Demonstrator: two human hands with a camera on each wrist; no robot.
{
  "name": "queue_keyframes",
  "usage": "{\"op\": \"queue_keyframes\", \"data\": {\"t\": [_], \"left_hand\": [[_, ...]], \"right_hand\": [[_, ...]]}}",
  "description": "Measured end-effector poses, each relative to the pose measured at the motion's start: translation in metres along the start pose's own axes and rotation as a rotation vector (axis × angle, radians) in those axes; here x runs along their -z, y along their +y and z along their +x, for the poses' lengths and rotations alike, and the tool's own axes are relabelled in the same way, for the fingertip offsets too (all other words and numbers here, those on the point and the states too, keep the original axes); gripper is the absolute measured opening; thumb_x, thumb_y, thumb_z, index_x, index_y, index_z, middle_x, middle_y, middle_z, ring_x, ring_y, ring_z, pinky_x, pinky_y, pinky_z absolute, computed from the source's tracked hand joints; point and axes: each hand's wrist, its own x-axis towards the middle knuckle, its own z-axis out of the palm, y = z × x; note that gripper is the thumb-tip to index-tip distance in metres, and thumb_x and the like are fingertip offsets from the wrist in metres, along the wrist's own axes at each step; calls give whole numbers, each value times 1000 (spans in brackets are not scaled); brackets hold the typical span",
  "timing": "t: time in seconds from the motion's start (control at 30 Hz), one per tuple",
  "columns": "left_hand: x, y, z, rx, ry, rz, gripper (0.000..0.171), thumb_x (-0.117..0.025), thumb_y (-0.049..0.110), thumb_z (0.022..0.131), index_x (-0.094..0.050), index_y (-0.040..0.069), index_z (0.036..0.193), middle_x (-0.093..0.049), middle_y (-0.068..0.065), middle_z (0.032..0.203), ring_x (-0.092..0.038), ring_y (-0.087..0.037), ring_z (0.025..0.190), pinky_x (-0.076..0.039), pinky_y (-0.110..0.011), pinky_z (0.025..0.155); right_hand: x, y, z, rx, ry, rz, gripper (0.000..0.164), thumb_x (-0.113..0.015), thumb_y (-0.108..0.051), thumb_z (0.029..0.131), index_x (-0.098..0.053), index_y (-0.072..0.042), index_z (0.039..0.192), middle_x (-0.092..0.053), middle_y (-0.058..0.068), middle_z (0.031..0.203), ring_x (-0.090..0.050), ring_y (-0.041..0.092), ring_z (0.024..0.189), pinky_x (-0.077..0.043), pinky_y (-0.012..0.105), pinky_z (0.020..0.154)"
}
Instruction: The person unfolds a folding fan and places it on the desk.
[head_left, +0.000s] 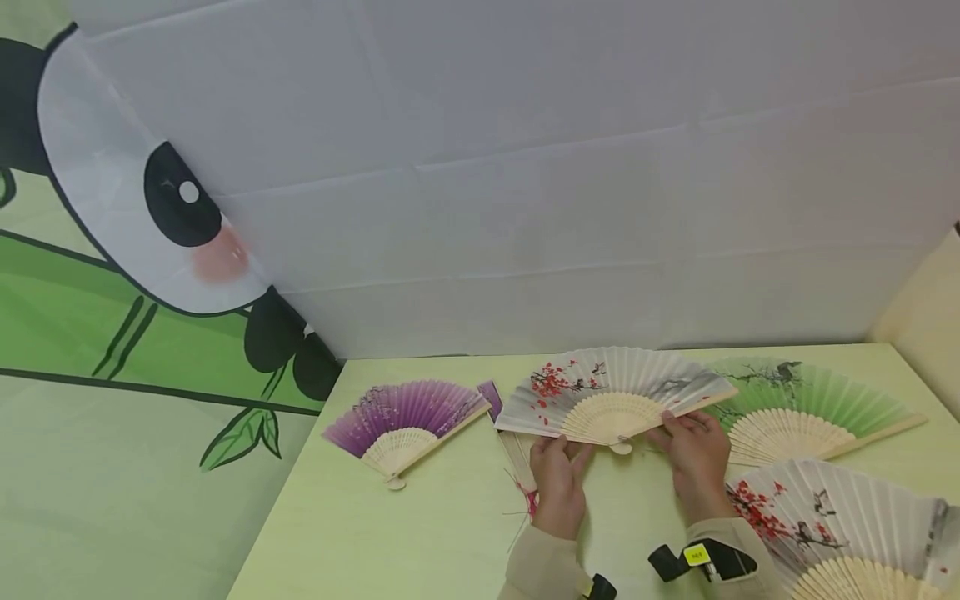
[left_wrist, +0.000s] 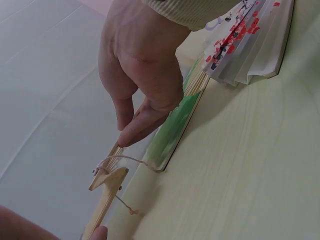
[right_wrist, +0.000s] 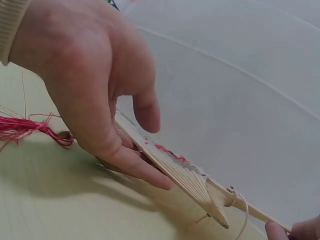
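Both hands hold an open white folding fan (head_left: 630, 371) with red blossoms just above the table. My left hand (head_left: 558, 487) grips its left edge from below; in the right wrist view the left hand (right_wrist: 95, 75) has straight fingers under the fan's wooden edge (right_wrist: 185, 177) and the thumb above. Beneath the right edge is my right hand (head_left: 697, 458). In the left wrist view the right hand (left_wrist: 145, 75) pinches the bamboo guard near the pivot, where a thin cord hangs. A folded fan (head_left: 516, 450) with a red tassel (right_wrist: 37, 127) lies partly hidden by the left hand.
An open purple fan (head_left: 420, 412) lies on the pale table (head_left: 360, 533) at the left. At the right are an open green fan (head_left: 813, 387) and another white blossom fan (head_left: 862, 508). White sheeting (head_left: 525, 208) rises behind the table, with a panda print at the left.
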Motion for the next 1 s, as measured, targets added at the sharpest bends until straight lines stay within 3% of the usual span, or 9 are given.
{"op": "queue_keyframes", "data": {"t": [0.13, 0.3, 0.43, 0.53, 0.67, 0.77, 0.87, 1.0], "left_hand": [[2, 1, -1, 33, -53, 21, 43, -40, 2, 106, -34, -16, 144, -58, -26, 128, -62, -26, 110, -56, -49, 105], [1, 3, -4, 61, -73, 23, 53, -39, 5, 105, -26, -18, 151, -46, -33, 143, -54, -38, 129, -49, -55, 113], [0, 6, -7, 70, -79, 22, 61, -39, 6, 104, -18, -17, 156, -35, -36, 152, -44, -43, 138, -47, -56, 115], [-1, 9, -9, 73, -70, 19, 70, -41, 7, 103, -7, -16, 159, -26, -36, 157, -38, -45, 141, -45, -57, 117], [-1, 12, -13, 73, -63, 10, 77, -42, 8, 101, 2, -15, 160, -17, -38, 161, -30, -48, 148, -42, -58, 119], [-2, 14, -16, 78, -64, 11, 78, -42, 7, 101, 3, -15, 160, -16, -39, 161, -26, -50, 151, -40, -58, 121], [-2, 16, -19, 86, -65, 13, 77, -41, 7, 101, 3, -15, 160, -16, -39, 161, -25, -50, 152, -38, -58, 122], [-1, 17, -23, 87, -69, 15, 74, -40, 7, 102, 2, -15, 160, -17, -39, 161, -24, -50, 152, -36, -58, 123]], "right_hand": [[1, -1, 3, -25, -3, -20, 33, -60, 0, 105, -48, 0, 136, -57, 1, 103, -65, 3, 83, -64, 25, 83], [-1, -2, 6, -41, -20, -27, 56, -55, 7, 105, -32, 8, 156, -51, 10, 117, -64, 1, 85, -62, 23, 86], [-1, 0, 9, -35, -45, -34, 66, -53, 14, 101, -25, 10, 160, -55, 18, 125, -66, 0, 85, -62, 21, 86], [0, 2, 9, -43, -83, -45, 71, -52, 14, 100, -19, 9, 163, -51, 29, 141, -66, -3, 87, -60, 20, 91], [1, 1, 7, -53, -112, -142, 76, -56, 6, 102, -15, 5, 166, -41, 31, 159, -65, 14, 116, -56, 20, 99], [2, -1, 2, -31, -121, -276, 80, -61, -3, 102, -14, 4, 166, -38, 30, 163, -47, 36, 144, -48, 34, 115], [1, -4, -7, -11, -148, -351, 82, -62, -6, 102, -12, 5, 166, -28, 31, 167, -33, 44, 154, -33, 50, 126], [-1, -4, -16, -28, -202, -350, 85, -59, -3, 102, -4, 5, 166, -7, 30, 173, -22, 49, 157, -29, 54, 127]]}}
